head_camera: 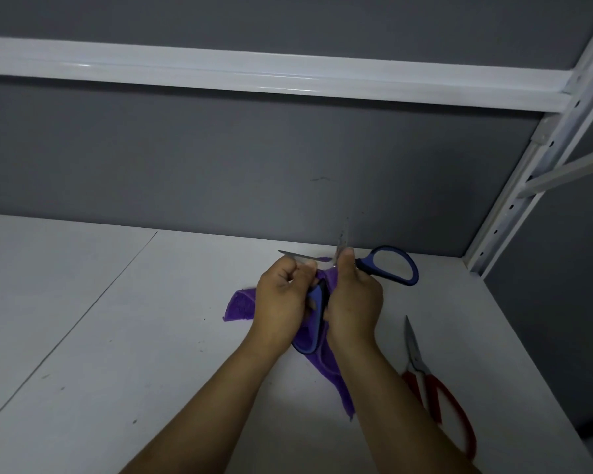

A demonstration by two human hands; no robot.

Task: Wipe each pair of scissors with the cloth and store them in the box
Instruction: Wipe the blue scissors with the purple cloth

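While clenching left hand, right hand round open scissors and cloth, risking thumb slicing on 12 o'clock blade.

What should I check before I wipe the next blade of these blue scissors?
1. Left hand and right hand each have a grip on the blue scissors: ok.
2. Blades spread apart: ok.
3. Purple cloth against a blade: cannot tell, the hands hide it.
4. Red scissors lying on the white shelf, to the right: ok.
5. Storage box in view: not ok, none visible.
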